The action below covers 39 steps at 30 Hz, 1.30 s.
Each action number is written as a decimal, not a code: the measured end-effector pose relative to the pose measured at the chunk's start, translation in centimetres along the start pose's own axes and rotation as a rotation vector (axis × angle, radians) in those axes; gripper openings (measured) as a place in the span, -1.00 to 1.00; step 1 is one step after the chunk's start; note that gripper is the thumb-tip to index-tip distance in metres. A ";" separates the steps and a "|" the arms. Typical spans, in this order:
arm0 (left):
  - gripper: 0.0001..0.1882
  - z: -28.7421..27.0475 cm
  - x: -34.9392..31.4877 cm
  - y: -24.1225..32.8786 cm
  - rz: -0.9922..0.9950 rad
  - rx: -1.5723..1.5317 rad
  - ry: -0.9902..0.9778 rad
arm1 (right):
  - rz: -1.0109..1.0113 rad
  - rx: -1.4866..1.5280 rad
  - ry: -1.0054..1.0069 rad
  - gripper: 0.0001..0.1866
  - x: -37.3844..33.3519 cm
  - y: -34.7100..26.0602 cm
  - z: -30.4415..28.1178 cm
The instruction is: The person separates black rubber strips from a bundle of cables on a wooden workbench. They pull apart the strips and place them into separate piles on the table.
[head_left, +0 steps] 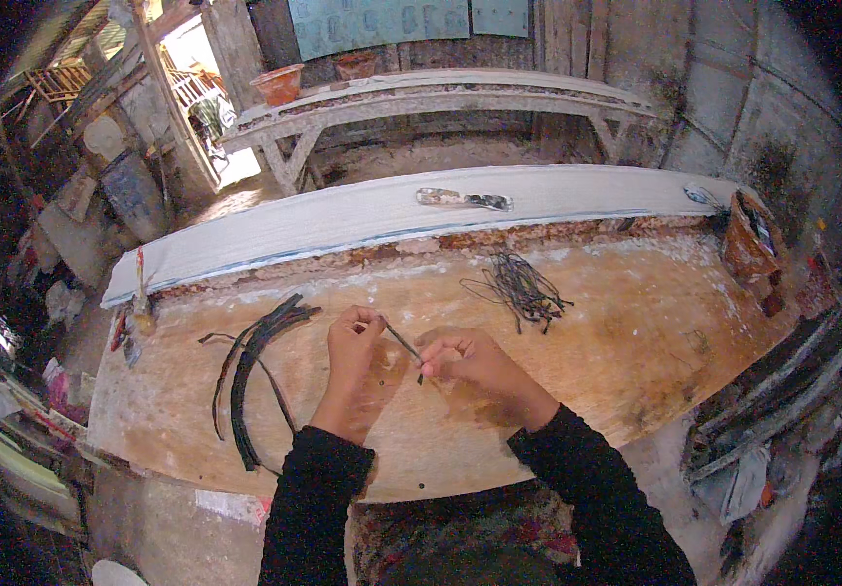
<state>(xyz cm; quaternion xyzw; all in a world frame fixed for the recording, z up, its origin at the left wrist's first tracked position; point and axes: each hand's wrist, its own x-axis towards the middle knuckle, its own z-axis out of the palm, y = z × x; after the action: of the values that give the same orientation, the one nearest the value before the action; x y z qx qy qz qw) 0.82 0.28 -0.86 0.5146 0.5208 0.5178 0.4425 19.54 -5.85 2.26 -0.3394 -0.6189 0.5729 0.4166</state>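
Over the middle of a wooden work table (587, 381), a short, thin, dark strip (402, 341) runs slantwise between my hands. My left hand (351, 352) pinches its upper end between thumb and fingers. The fingers of my right hand (475, 363) close on its lower end, and a small dark tip pokes out below them. To the left of my left hand lies a curved bundle of flat black strips (248, 376), with a few loose ones beside it. Beyond my right hand is a tangled bunch of thin dark cords (526, 291).
A raised white ledge (343, 215) runs along the table's far side, carrying a patterned oblong thing (465, 199). A brown container (751, 237) stands at the right end, and a brush-like tool (142, 293) at the left. Behind is a bench (460, 101) with clay-coloured pots (277, 85).
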 end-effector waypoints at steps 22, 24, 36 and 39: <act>-0.91 0.7 -1.5 1.2 -0.002 0.024 -0.262 | -0.236 -0.571 0.743 -0.93 1.6 2.9 -4.7; -0.92 0.4 -0.9 1.2 0.035 0.160 -0.092 | -0.097 -0.439 0.548 -0.91 1.8 3.5 -4.6; -0.94 0.2 -0.2 -0.4 -0.010 0.033 -0.040 | 0.087 0.015 0.029 -0.90 0.1 0.0 -0.4; -0.93 0.4 -0.4 -0.4 -0.013 -0.077 -0.200 | 0.009 -0.063 0.192 -0.89 0.3 -0.4 -0.8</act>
<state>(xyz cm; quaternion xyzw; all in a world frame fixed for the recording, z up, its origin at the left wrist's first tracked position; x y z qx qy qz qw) 1.25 -0.04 -1.31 0.5429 0.4572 0.4805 0.5152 20.14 -5.27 2.74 -0.4085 -0.5923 0.5199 0.4604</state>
